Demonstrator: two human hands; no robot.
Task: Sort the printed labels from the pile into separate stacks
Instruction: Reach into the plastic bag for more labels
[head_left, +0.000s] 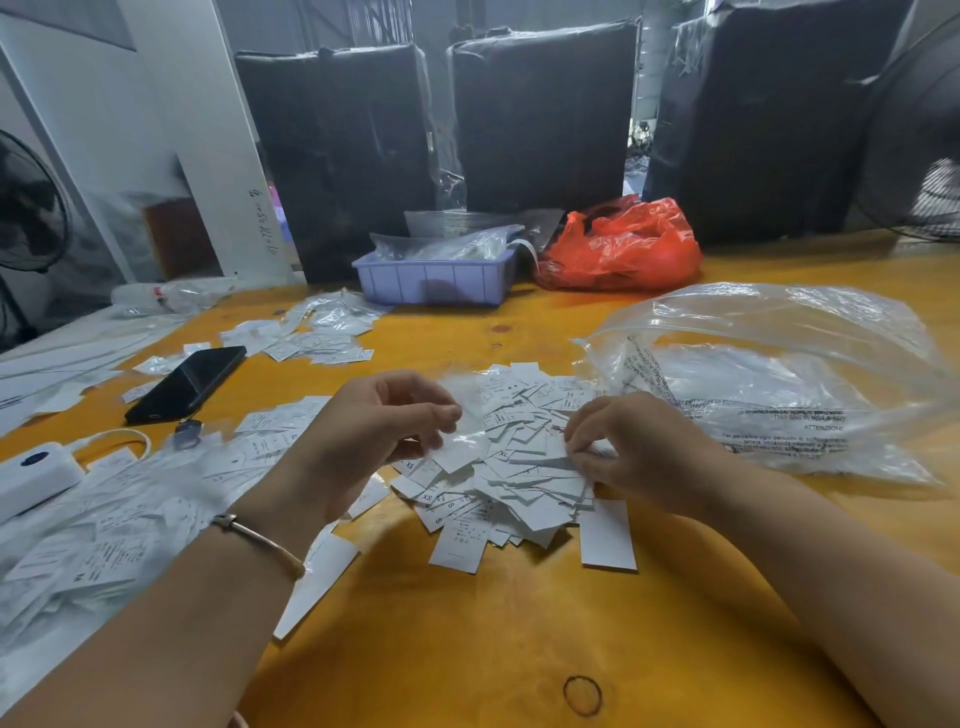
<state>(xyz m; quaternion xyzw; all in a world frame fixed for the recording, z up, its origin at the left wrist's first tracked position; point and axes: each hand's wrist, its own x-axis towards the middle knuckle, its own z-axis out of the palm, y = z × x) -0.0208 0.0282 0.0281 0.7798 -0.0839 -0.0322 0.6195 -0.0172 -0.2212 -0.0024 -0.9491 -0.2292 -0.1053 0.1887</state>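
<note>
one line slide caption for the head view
Both hands pick through a pile of white printed labels on a yellow wooden table.

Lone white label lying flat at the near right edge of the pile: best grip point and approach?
Probably its near short end. The label lies flat on the yellow table, its far end at the pile, its near end on bare wood. Come from the near side, slide fingers under that edge and pinch; the right hand is closest.

A loose pile of small white printed labels (511, 457) lies mid-table, overlapping at all angles, some showing size letters S, XS, XL.
</note>
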